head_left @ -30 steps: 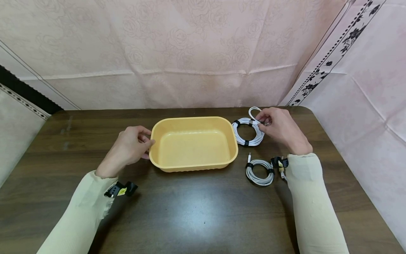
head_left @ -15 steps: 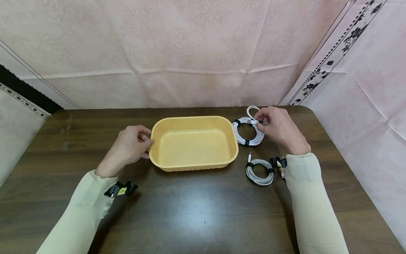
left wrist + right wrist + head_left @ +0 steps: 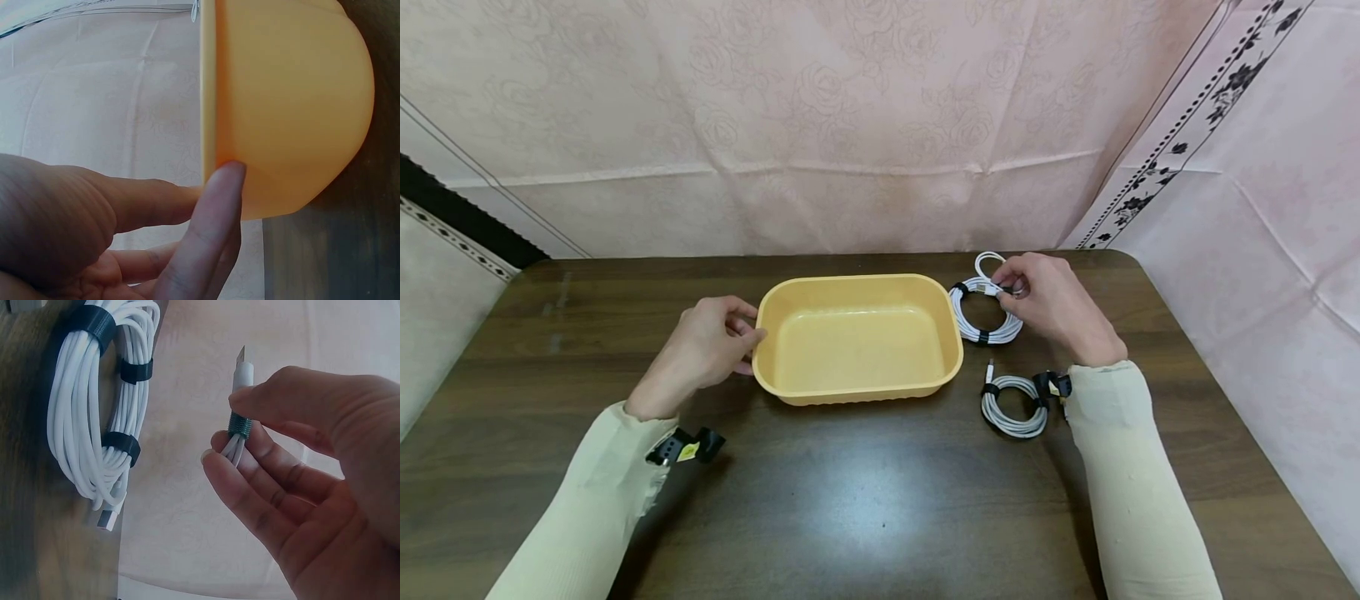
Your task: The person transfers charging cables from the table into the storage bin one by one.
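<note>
A yellow plastic tub (image 3: 857,395) sits at the middle of the table. At its left end my left hand (image 3: 709,343) pinches the rim; in the left wrist view a finger (image 3: 212,219) lies on the tub's outer wall (image 3: 294,106). Over to the right, my right hand (image 3: 1051,302) pinches a white USB cable (image 3: 242,378) just behind its plug, by a dark green tie. A white loop (image 3: 981,265) shows beside these fingers in the head view. Under and left of them lies a coiled white cable (image 3: 987,337) with black straps, close against the tub's right end.
Nearer me lies another coiled cable (image 3: 1017,428), pale grey with black straps. My right wrist camera (image 3: 1051,385) partly covers the spot beside it. Patterned cloth (image 3: 850,167) hangs behind the table's (image 3: 880,508) back edge.
My right hand has shifted slightly left with the USB cable, and the white loop has moved left over the coil. The left hand and the tub stay put.
</note>
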Demonstrator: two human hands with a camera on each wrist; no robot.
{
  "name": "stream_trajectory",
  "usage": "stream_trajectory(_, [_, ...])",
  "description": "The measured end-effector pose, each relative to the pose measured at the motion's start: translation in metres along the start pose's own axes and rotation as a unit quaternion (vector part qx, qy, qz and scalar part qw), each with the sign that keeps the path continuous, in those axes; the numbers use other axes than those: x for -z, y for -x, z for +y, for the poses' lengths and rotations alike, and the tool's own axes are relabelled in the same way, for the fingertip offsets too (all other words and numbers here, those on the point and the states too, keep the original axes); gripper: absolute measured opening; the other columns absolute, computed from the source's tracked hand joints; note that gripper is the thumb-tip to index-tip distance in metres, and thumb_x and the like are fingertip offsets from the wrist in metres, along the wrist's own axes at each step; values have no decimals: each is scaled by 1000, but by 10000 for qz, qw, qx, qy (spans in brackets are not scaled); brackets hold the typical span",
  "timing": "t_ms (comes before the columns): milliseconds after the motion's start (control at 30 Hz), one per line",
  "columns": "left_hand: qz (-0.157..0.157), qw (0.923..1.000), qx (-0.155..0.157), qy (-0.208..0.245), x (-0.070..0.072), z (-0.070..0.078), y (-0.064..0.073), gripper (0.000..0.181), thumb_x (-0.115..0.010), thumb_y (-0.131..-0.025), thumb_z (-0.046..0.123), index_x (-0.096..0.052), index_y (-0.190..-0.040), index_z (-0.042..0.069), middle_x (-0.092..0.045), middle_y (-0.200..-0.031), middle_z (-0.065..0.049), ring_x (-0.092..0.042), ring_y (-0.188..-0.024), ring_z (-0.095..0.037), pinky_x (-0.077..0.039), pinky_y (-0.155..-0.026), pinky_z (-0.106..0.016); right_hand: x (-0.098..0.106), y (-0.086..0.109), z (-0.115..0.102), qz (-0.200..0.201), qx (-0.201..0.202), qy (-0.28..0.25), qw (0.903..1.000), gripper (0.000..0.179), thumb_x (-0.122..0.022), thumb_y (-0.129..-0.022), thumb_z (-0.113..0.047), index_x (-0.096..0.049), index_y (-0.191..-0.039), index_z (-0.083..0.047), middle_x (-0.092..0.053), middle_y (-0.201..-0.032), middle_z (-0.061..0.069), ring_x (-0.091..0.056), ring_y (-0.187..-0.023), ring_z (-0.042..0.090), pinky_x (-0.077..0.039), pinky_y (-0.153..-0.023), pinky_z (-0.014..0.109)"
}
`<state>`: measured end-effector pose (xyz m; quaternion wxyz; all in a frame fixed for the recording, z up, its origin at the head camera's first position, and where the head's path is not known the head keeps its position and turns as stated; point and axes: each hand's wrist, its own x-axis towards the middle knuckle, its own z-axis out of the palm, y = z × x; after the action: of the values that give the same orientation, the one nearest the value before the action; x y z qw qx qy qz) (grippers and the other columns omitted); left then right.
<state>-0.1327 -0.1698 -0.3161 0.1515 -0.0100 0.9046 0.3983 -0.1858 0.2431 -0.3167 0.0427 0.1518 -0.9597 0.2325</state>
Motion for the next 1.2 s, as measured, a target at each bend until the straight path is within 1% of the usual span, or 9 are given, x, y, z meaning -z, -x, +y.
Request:
stream_trajectory(333, [19, 10000, -65, 63, -1, -1, 2, 37, -59, -103, 9, -52, -135, -7, -61, -108, -23, -73, -71, -16, -67, -72, -38, -1, 0, -4, -32, 213, -48, 9998, 20, -65, -89, -4, -74, -107, -5, -72, -100, 12, -63, -88, 23, -52, -78, 36])
stream_trajectory(500, [8, 10000, -55, 60, 0, -1, 1, 37, -59, -103, 9, -51, -136, -7, -61, -108, -23, -73, -71, -16, -67, -73, -39, -3, -2, -4, 0, 200, -41, 9998, 20, -66, -88, -3, -74, -106, -5, -72, -101, 11, -65, -89, 23, -54, -79, 37])
stream_trajectory(733, [27, 9997, -212, 94, -1, -2, 2, 37, -60, -102, 10, -53, -134, -8, -63, -107, -22, -73, -73, -16, -67, -71, -37, -2, -1, -8, -10, 349, -49, 9994, 19, -66, -90, -3, -74, -107, -4, -72, -102, 13, -65, -89, 24, -54, -78, 37])
stream_trajectory(1000, [28, 9998, -165, 60, 0, -1, 2, 38, -60, -102, 10, -52, -135, -8, -63, -108, -23, -73, -73, -17, -67, -72, -38, -2, -1, -12, -1, 402, -55, 9992, 20, -66, -90, -2, -74, -108, -3, -72, -103, 13, -66, -90, 25, -56, -80, 38])
stream_trajectory(1200, [7, 10000, -61, 26, 0, 0, 1, 38, -60, -102, 10, -52, -135, -7, -61, -108, -23, -73, -72, -16, -67, -73, -39, -4, -1, -14, -18, 464, -73, 9989, 20, -66, -89, -1, -73, -108, -2, -72, -104, 14, -67, -90, 25, -57, -80, 40])
